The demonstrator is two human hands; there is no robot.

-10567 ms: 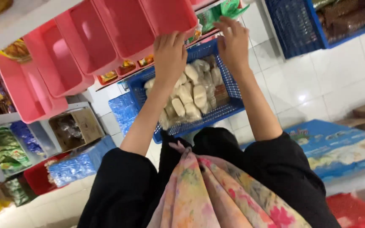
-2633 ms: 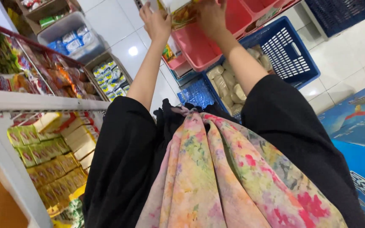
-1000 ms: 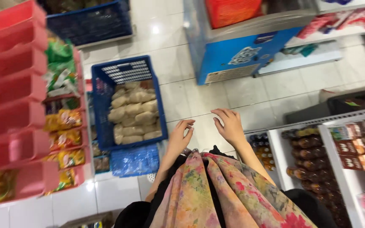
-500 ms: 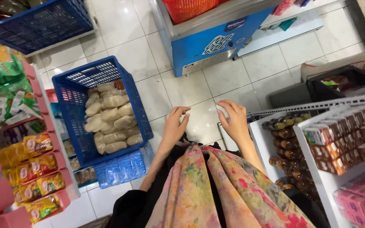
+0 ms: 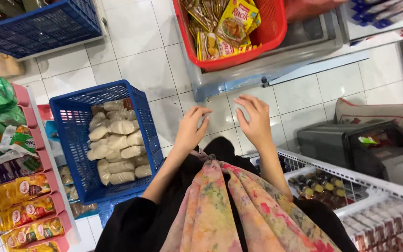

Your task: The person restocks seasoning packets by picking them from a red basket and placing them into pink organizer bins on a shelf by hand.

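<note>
Both hands are up in front of the body over the white tiled floor (image 5: 141, 51) and neither one has anything in it. The left hand (image 5: 191, 130) is loosely open, fingers curled a bit and pointing up toward the grey freezer chest (image 5: 276, 60), thumb spread off to the side. The right hand (image 5: 255, 120) is about the same, open and relaxed, fingers fanned out and slightly bent, just hanging in the air near the left one but not touching it. Closest thing to the left hand is the blue plastic crate (image 5: 78, 140) sitting on the floor, off to its left and a bit apart from it. Its long axis runs away from the person, tilted a little so the far end leans left, and it's about half full of pale bagged goods (image 5: 117, 149) stacked with their long sides running across the crate. On top of the freezer sits a red basket (image 5: 271, 32) of yellow and brown sachets. On the right there's a white wire shelf (image 5: 355, 179) with small dark bottles (image 5: 318, 189), and pink shelf bins (image 5: 47, 163) with snack packets run down the left edge.
</note>
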